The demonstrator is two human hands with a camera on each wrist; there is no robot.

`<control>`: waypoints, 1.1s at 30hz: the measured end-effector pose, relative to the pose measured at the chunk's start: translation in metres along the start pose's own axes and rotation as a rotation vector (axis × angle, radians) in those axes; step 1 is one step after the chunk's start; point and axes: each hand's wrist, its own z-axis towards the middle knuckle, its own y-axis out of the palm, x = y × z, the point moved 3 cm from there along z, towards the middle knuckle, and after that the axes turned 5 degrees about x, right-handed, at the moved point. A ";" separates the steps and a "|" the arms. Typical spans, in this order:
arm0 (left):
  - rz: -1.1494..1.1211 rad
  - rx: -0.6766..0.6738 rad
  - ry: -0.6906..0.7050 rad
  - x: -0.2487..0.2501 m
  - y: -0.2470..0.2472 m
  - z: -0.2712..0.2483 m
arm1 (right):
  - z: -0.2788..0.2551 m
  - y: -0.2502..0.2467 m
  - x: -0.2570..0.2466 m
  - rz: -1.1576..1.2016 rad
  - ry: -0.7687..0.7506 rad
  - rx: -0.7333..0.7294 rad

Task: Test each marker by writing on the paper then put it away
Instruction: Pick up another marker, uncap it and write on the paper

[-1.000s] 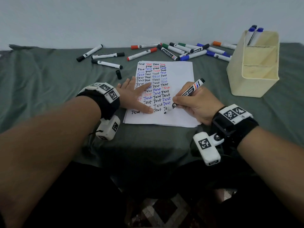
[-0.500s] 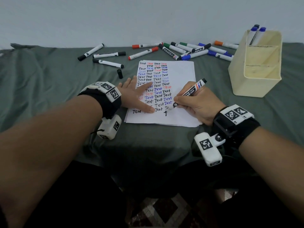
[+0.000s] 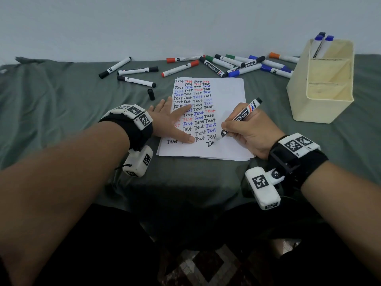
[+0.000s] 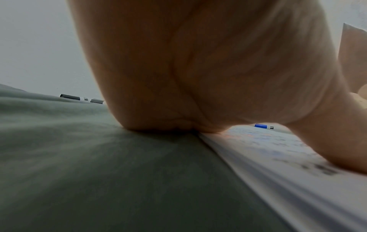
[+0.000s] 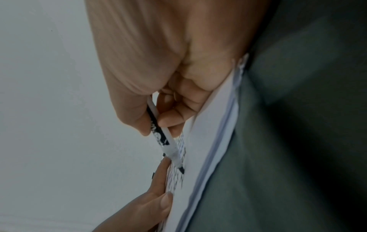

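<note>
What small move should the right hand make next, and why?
Probably finish the word: the right hand holds the black marker with its tip on the paper, only the first letters of a new "Test" are written, and the left hand presses the sheet flat.

Uncapped marker [image 3: 241,118] tip-down on paper [image 3: 226,93] (scribbled)

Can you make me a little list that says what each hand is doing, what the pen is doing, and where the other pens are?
left hand: flat on the paper, holding it down
right hand: grips the black marker
marker tip: on the paper, partway through a black word
loose cap: on the cloth, left of the paper
loose markers: lying behind the paper
cream holder: right side, blue-capped markers standing in its back compartment
</note>
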 end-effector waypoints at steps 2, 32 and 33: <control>-0.001 0.000 -0.001 0.000 0.000 0.000 | 0.000 0.000 0.001 0.005 0.001 0.003; -0.013 -0.007 -0.002 -0.002 0.001 0.003 | 0.004 -0.005 0.004 0.062 0.000 0.063; -0.011 -0.006 -0.002 -0.002 0.001 0.004 | 0.004 -0.005 0.004 0.061 -0.001 0.063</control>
